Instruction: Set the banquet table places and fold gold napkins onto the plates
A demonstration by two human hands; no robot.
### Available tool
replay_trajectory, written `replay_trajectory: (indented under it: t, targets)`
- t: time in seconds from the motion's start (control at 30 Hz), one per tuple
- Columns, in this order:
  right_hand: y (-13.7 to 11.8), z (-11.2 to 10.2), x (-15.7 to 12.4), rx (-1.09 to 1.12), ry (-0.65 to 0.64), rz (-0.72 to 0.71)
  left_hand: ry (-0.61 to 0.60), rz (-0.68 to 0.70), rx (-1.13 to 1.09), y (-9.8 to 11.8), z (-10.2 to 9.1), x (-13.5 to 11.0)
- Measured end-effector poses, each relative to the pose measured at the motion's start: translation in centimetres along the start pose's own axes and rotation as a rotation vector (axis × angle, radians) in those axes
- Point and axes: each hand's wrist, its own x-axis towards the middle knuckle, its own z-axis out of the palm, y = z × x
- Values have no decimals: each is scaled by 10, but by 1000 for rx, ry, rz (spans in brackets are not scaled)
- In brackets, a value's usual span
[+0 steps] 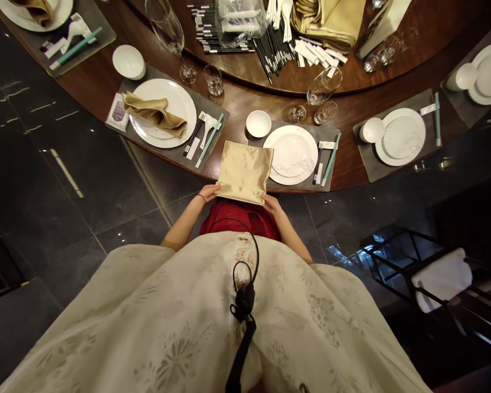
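Observation:
A square gold satin napkin [244, 171] lies spread flat at the near edge of the round wooden table, partly over a grey placemat [327, 137]. My left hand [209, 191] pinches its near left corner. My right hand [271, 203] grips its near right corner. Just right of the napkin sits a stack of white plates [291, 155], with a small white bowl [258, 123] behind the napkin. Chopsticks and a teal-handled utensil [330, 159] lie right of the plates.
To the left is a place setting whose plate [163, 112] holds a folded gold napkin [155, 112]. Wine glasses [321, 87] stand behind. The raised centre turntable holds chopsticks [270, 49], folded napkins [329, 22]. More settings lie right [401, 136]. A dark chair [437, 273] stands at lower right.

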Motion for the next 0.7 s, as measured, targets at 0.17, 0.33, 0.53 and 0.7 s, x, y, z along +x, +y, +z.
replay_trajectory:
  t: [0.17, 0.33, 0.53, 0.7]
  targets:
    - [-38, -19, -20, -301, -22, -495, -54, 425, 131, 37, -28, -8]
    - [-64, -12, -16, -413, 6, -709, 6, 628, 123, 69, -17, -2]
    - [-27, 20, 1, -400, 216, -565, 155, 551, 145, 33, 4, 3]
    - [-7, 43, 4, -526, 359, -474, 351, 392, 45, 2, 9, 8]
